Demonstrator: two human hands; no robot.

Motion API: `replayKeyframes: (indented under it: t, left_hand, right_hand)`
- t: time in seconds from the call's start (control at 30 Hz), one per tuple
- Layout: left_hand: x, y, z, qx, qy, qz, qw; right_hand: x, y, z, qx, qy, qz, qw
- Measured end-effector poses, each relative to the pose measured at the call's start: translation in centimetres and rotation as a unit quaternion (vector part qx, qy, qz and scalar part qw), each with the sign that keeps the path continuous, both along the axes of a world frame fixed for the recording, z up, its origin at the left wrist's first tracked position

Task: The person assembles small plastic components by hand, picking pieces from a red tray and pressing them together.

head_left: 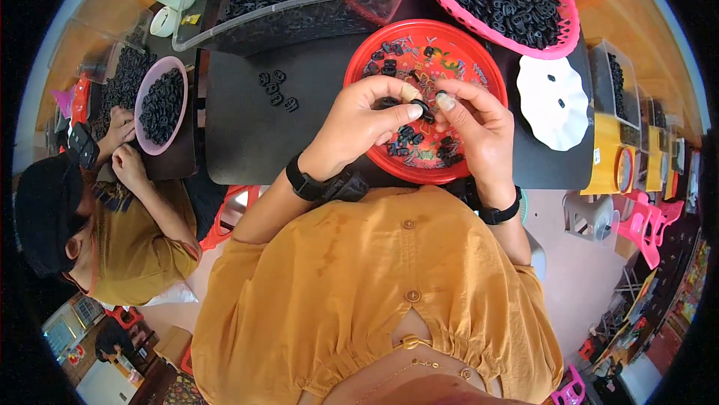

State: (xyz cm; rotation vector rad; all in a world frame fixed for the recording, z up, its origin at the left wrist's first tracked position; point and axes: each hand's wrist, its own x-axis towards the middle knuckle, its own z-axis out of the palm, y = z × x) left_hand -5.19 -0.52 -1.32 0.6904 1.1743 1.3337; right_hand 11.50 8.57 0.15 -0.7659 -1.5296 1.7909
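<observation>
Over a round red tray (pixel 500 105) my two hands work close together. My left hand (pixel 359 120) is closed, its thumb and forefinger pinching a small black plastic piece (pixel 425 111). My right hand (pixel 483 124) is closed too, with thumb and forefinger pressed together just beside that piece. What it holds, if anything, is too small to make out. Beneath my hands the tray carries several black pieces (pixel 408 136) and many tiny loose bits (pixel 419 154). Part of the tray is hidden behind my fingers.
A clear bin (pixel 299 36) and a pink basket (pixel 563 0), both full of black pieces, stand beyond the tray. Several pieces (pixel 276 99) lie left on the dark table (pixel 247 143). A white scalloped plate (pixel 554 124) is right. At left a co-worker's hands are beside a pink bowl (pixel 181 131).
</observation>
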Motion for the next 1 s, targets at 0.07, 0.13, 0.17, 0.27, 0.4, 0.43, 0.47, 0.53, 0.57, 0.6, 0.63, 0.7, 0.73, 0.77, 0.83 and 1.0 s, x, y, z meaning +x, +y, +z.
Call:
replayKeyframes:
  t: [0.07,0.13,0.17,0.27,0.4,0.43,0.47,0.53,0.57,0.6,0.63,0.7,0.73,0.77,0.83,1.0]
  left_hand:
    - [-0.1,-0.1,0.0,0.003,0.001,0.002,1.000]
    - [-0.2,-0.2,0.1,0.006,0.002,0.003,1.000]
    - [-0.2,-0.2,0.3,0.005,0.011,0.001,1.000]
    - [-0.1,-0.2,0.7,0.005,0.033,-0.002,0.999]
    - [-0.1,-0.1,1.4,0.023,0.074,0.002,0.997]
    - [-0.1,0.0,1.7,0.024,0.074,0.001,0.997]
    - [-0.2,0.1,2.0,0.029,0.085,0.002,0.996]
    - [-0.2,0.3,2.9,0.036,0.097,0.003,0.995]
    - [-0.2,0.4,3.4,0.045,0.110,0.011,0.993]
    - [-0.2,0.5,3.9,0.054,0.122,0.019,0.991]
    - [-0.1,0.5,4.2,0.057,0.123,0.019,0.991]
    - [0.2,0.6,4.7,0.068,0.132,0.051,0.988]
    - [0.4,0.8,4.6,0.070,0.134,0.051,0.987]
    - [0.7,1.0,4.2,0.104,0.120,0.082,0.984]
    - [1.0,1.1,3.8,0.138,0.106,0.114,0.978]
    - [0.7,0.8,3.3,0.084,0.117,0.076,0.987]
  right_hand:
    - [0.0,-0.1,0.1,0.024,-0.014,0.003,1.000]
    - [0.0,-0.1,0.3,0.035,-0.036,0.010,0.999]
    - [0.0,-0.1,0.3,0.035,-0.036,0.010,0.999]
    - [-0.1,-0.1,0.5,0.041,-0.040,0.014,0.998]
    - [0.0,0.0,1.0,0.097,-0.068,0.033,0.992]
    - [0.0,0.0,1.1,0.115,-0.079,0.040,0.989]
    - [0.0,-0.1,1.4,0.117,-0.079,0.040,0.989]
    - [-0.3,-0.4,2.0,0.066,-0.058,0.021,0.996]
    - [-0.3,-0.3,2.2,0.068,-0.057,0.021,0.996]
    - [-0.3,-0.2,2.4,0.049,-0.036,0.016,0.998]
    - [-0.3,-0.1,2.6,0.030,-0.015,0.012,0.999]
    - [-0.5,-0.2,3.0,0.053,-0.014,-0.004,0.999]
    - [-0.6,-0.3,3.1,0.073,-0.014,-0.020,0.997]
    - [-0.8,-0.3,3.2,0.075,-0.013,-0.020,0.997]
    - [-0.9,-0.2,3.3,0.142,-0.001,-0.036,0.989]
    - [-0.9,0.1,2.5,0.101,-0.015,-0.022,0.995]
